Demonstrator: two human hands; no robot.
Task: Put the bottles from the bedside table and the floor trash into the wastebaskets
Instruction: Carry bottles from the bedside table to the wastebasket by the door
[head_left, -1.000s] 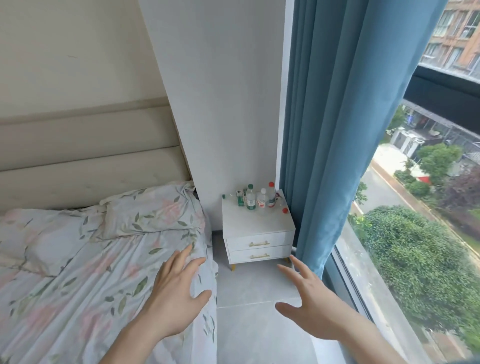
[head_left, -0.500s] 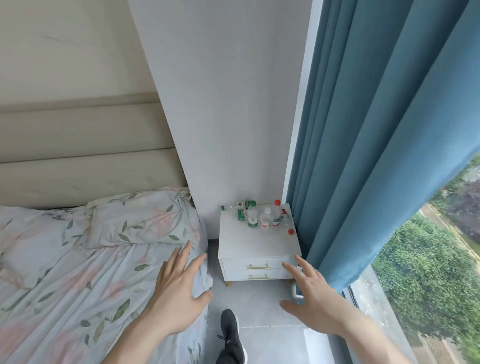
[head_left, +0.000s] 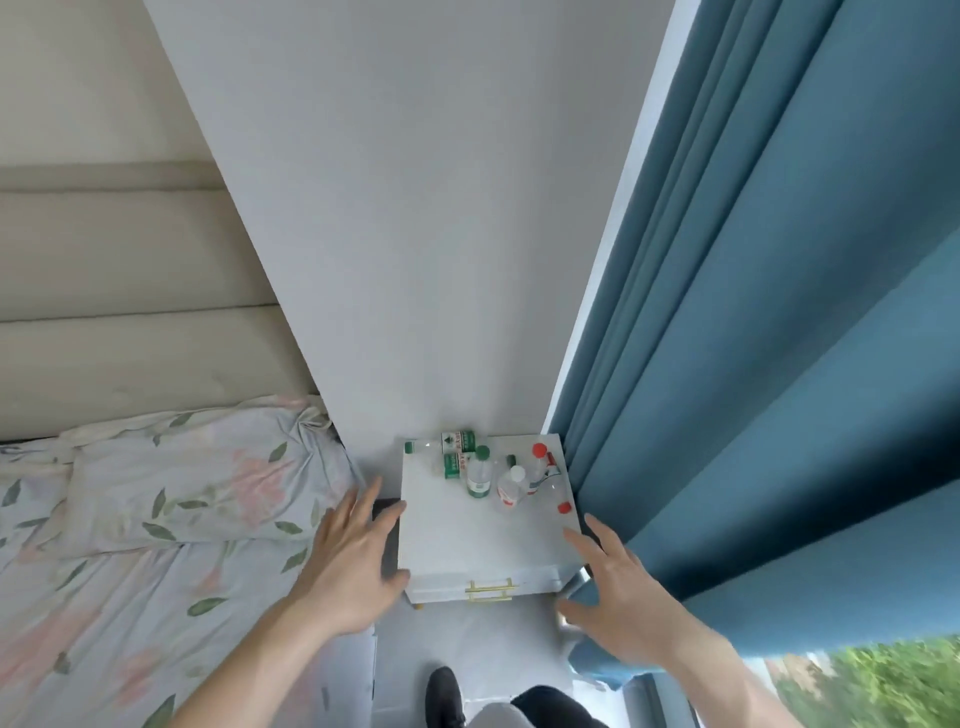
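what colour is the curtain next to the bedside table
Teal blue, plain; clearest in the head view: curtain, bedside table.

A bed (head_left: 156, 571) with floral-print sheet occupies the 8 o'clock sector, its matching pillow (head_left: 197, 478) lying against a padded beige headboard (head_left: 119, 312) at 10 o'clock. A plain grey-white wall panel (head_left: 415, 234) rises at 12 o'clock. Blue curtain (head_left: 779, 338) hangs from 1 to 4 o'clock, with green foliage (head_left: 872, 686) beyond the window at 5 o'clock and a black shoe (head_left: 444, 693) on the pale floor (head_left: 498, 634) at 6 o'clock.
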